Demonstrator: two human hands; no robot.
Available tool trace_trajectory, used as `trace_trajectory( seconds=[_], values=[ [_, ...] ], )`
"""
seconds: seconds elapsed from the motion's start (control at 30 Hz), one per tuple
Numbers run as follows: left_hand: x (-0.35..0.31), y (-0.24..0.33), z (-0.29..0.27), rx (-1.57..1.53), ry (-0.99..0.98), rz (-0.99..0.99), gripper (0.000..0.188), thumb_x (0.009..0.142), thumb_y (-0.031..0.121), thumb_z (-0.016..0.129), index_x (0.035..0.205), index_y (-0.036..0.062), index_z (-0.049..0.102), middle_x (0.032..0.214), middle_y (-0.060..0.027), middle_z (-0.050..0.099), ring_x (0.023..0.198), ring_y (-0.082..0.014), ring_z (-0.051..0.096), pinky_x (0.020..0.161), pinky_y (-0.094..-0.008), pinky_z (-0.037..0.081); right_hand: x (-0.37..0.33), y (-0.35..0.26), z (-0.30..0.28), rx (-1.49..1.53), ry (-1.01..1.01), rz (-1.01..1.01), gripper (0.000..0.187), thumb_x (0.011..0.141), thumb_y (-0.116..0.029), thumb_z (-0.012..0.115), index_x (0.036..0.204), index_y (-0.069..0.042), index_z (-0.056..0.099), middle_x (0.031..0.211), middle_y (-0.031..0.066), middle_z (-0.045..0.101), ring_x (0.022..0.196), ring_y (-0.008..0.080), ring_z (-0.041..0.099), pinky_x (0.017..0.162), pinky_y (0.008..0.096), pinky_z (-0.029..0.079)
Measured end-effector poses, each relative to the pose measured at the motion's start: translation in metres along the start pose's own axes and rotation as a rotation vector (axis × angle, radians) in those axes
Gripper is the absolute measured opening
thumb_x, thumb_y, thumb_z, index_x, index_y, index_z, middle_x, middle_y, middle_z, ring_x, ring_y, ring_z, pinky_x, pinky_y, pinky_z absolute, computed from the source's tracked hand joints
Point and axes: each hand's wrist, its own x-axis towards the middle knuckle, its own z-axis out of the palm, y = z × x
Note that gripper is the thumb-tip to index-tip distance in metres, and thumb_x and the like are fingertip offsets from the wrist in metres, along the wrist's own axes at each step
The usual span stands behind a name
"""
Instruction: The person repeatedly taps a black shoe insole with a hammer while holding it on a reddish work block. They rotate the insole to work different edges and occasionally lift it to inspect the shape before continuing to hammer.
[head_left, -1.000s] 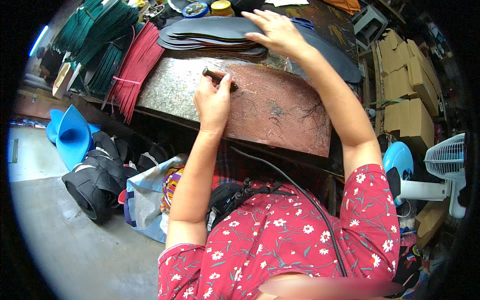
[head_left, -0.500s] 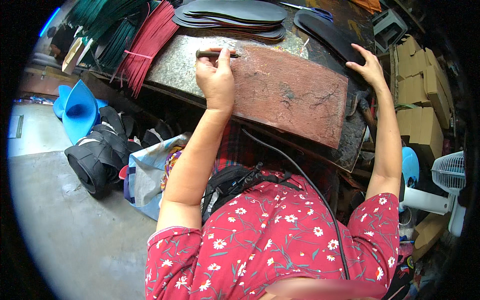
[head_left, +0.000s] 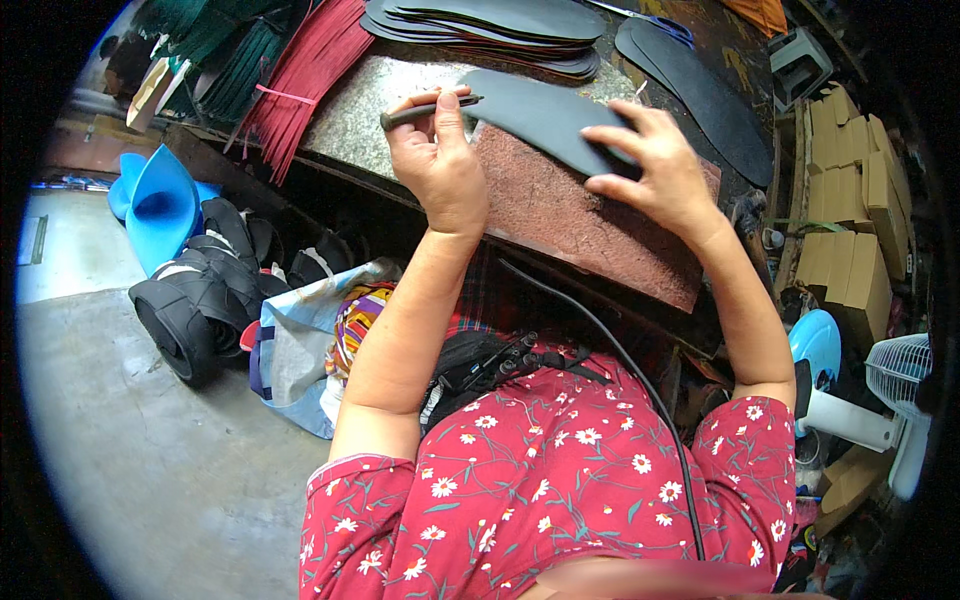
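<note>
My left hand is closed round a dark metal punch, held sideways above the near left corner of a worn reddish-brown board. A flat, dark grey shoe sole lies slantwise over the far side of this board, its left end just beyond the punch. My right hand grips the sole's right end, thumb and fingers curled at its edge and slightly blurred. More such soles lie overlapped to the right. A tall stack of soles stands at the table's far side.
Bundles of red strips and dark green strips hang at the table's left. Blue-handled scissors lie at the back. Cardboard boxes and a white fan stand right. Black rolls and a bag sit left.
My right hand has come left from the loose soles with one sole, which now lies over the board. My left hand keeps the punch, now tilted slightly.
</note>
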Motion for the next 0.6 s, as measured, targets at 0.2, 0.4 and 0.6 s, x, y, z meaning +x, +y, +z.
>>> trace_trajectory(
  seconds=[0.2,0.4,0.6],
  values=[
    [0.0,0.001,0.001,0.033,-0.132,-0.099,0.008,0.097,0.007,0.059,0.1,0.0024,0.054,0.094,-0.009,0.068,0.088,-0.0133,0.062,0.085,-0.0264,0.047,-0.004,-0.006,0.016,-0.146,0.041,-0.077,0.053,0.077,-0.047,0.072,0.125,-0.026,0.065,0.139,0.0113,0.052,0.125,0.0361,0.047,0.106,0.0469,0.036],
    [0.002,-0.012,0.005,0.07,-0.28,-0.239,0.006,0.095,0.006,0.06,0.098,0.0021,0.056,0.093,-0.0083,0.068,0.086,-0.0129,0.063,0.082,-0.0253,0.048,-0.01,-0.002,0.018,-0.149,0.066,-0.05,0.052,0.08,-0.05,0.069,0.126,-0.027,0.064,0.14,0.0115,0.052,0.127,0.0363,0.046,0.108,0.0472,0.035],
    [0.006,-0.023,0.006,0.219,-0.335,-0.218,0.007,0.094,0.006,0.061,0.098,0.0018,0.056,0.091,-0.0087,0.069,0.084,-0.0133,0.064,0.081,-0.026,0.05,-0.006,-0.001,0.022,-0.122,0.02,0.002,0.055,0.083,-0.052,0.066,0.131,-0.027,0.061,0.143,0.0114,0.05,0.131,0.0356,0.045,0.11,0.0484,0.033]
  ],
)
